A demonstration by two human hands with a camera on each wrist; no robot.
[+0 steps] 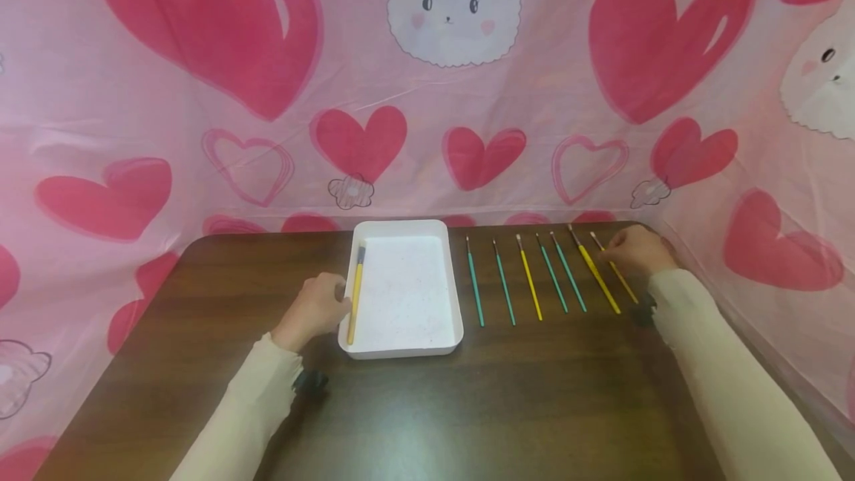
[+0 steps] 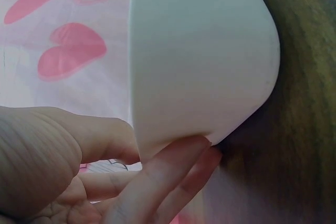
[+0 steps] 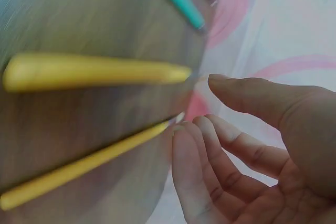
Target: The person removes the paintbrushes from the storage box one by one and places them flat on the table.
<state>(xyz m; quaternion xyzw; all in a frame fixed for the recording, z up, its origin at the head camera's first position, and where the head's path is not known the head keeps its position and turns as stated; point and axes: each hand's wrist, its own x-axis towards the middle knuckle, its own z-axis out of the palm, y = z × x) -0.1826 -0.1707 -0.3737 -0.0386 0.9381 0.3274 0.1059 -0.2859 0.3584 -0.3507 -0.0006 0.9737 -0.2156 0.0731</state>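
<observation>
My left hand (image 1: 314, 310) pinches the left side wall of a white tray (image 1: 414, 288); in the left wrist view the thumb is at the rim and fingers press the outer wall (image 2: 205, 56). Inside the tray, along that side, lies a yellow paintbrush (image 1: 357, 288) with a dark ferrule. Over at the right end of a row of brushes, my right hand (image 1: 637, 249) hovers by the bristle end of a thin yellow paintbrush (image 3: 89, 166). Its thumb and fingers are apart, with nothing held. Beside that brush lies a thicker yellow paintbrush (image 3: 100, 71).
Between tray and right hand, several more brushes lie roughly parallel, bristles away from me: a teal paintbrush (image 1: 475, 284) nearest the tray, a yellow paintbrush (image 1: 530, 277) and other teal ones. A pink heart-patterned cloth (image 1: 427, 95) hangs behind the brown table (image 1: 414, 421).
</observation>
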